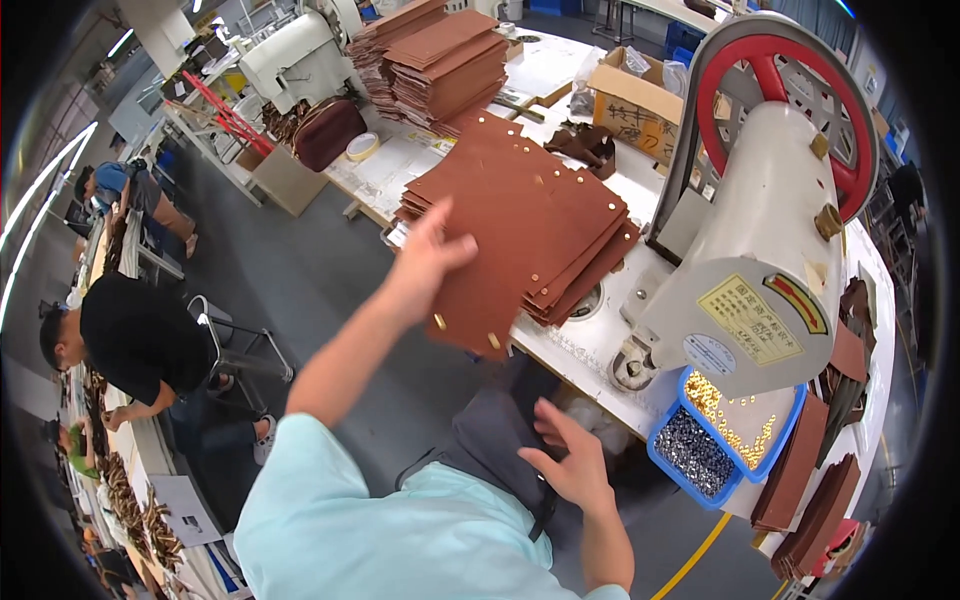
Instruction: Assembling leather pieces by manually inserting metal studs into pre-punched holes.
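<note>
While the left hand [430, 255] shows over the left edge of the top panel [520, 215], thumb and fingers spread, the right hand [575, 460] hangs just off the front edge of the bench [585, 360], fingers apart, empty. Contact on the left side: cannot tell. Top panel lies on a loose, fanned pile [575, 285] at the bench's front edge, left of the machine [750, 250]; its near corner juts past that edge. Gold studs [493, 341] near the corners.

Handling, by judgement: leather-like, thin, light singly, heavy as a pile. Bends rather than breaks; would likely sag if lifted by one corner. Face looks smooth, so neighbours may slide along. Studs could snag or scratch the sheet beneath. Best hold: two opposite edges, thumbs above, fingers below, clear of the studs. Overhanging near corner offers the easiest start.
</note>
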Available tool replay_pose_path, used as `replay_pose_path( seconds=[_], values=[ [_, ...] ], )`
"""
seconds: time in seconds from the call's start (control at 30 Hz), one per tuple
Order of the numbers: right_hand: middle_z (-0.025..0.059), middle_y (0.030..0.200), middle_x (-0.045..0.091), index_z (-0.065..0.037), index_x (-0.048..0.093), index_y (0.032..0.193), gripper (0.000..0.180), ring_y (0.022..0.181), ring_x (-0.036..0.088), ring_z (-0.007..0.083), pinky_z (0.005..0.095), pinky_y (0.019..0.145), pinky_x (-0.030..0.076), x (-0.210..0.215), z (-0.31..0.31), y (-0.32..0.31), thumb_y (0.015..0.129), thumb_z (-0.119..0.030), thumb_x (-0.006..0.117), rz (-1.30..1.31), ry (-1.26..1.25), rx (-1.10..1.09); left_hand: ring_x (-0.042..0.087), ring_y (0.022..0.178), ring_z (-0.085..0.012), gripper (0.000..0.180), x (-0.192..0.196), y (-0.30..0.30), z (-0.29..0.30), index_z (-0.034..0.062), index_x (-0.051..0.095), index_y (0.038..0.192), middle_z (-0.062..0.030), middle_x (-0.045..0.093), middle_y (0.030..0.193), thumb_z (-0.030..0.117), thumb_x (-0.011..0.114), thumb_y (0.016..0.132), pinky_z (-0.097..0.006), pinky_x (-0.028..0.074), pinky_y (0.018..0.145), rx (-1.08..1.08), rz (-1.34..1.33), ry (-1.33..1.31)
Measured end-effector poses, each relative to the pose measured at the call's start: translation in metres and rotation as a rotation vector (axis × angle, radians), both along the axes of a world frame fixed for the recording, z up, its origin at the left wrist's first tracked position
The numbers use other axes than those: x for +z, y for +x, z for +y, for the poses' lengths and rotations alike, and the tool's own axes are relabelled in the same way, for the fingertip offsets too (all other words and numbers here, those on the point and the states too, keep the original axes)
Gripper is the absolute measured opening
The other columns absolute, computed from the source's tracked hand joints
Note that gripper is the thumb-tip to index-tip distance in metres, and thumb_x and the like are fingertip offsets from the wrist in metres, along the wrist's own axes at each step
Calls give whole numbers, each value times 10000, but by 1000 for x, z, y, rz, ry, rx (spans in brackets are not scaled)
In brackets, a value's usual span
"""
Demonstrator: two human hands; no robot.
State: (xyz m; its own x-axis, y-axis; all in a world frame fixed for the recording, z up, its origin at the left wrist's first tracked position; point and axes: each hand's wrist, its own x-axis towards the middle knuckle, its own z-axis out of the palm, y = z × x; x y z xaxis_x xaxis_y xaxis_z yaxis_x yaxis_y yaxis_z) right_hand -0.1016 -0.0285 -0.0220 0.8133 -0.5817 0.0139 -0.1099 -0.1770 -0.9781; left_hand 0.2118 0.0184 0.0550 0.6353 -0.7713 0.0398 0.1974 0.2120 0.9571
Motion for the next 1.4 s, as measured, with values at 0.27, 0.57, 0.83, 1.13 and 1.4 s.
replay_pose_path(
  seconds=[0.27,0.57,0.83,1.13,1.4],
  values=[
    [166,1083,770,23,649,1327,524,961,750,203,318,861,600,-62,12,-100,838,-51,822,275,318,-129,730,944,-194,349,35,227,-96,11,653,1327,-112,740,1130,40,621,981,-356,606,850,-57,-195,319],
    [153,1048,779,-18,680,1301,525,914,758,188,330,817,602,-35,12,-170,810,-102,845,364,166,-314,692,943,-165,518,-62,276,-101,-11,698,1283,-98,754,1073,241,818,847,-300,538,858,247,-735,635],
    [147,1111,719,9,708,1142,370,1028,679,248,362,897,541,54,-137,-294,863,-212,807,393,-700,-1236,639,982,-150,239,-41,133,-29,-45,699,1157,-74,724,1092,148,665,1020,-289,517,896,241,-966,322],
    [209,1516,490,-114,471,1533,1149,1395,487,368,463,1133,432,24,-196,-347,559,-546,902,1098,-441,-985,670,650,-133,108,-123,-161,26,34,778,973,-103,752,840,50,786,867,-266,534,605,-473,-918,88],
    [214,1412,586,-108,615,1412,820,1312,562,371,441,1108,453,20,-198,-355,719,-497,816,834,-437,-1026,683,687,-104,127,-121,-233,20,-7,777,1016,-81,729,826,30,757,897,-236,539,617,-768,-652,205]
  ],
)
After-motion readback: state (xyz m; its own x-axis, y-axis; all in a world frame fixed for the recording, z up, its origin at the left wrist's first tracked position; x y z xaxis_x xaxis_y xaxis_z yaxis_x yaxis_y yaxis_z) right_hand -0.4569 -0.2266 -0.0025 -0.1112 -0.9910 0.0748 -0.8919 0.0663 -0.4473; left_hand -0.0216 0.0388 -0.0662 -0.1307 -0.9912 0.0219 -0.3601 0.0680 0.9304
